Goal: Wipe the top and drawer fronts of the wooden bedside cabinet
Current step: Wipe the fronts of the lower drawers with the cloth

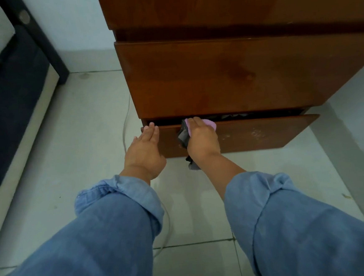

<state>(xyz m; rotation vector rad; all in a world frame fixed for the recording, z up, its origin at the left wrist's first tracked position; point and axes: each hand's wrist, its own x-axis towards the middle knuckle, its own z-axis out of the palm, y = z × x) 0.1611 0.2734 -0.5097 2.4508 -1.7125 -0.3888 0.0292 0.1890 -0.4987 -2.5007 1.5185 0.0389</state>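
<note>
The left hand (146, 149) reaches forward, fingers straight, touching the left end of the bottom drawer (252, 134), which stands slightly open. The right hand (202, 139) presses a pink-and-grey cloth (184, 137) against the drawer's front, fingers over its top edge.

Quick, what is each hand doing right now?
Left hand: open, fingers straight against the bottom drawer front.
Right hand: presses a cloth to it.
</note>
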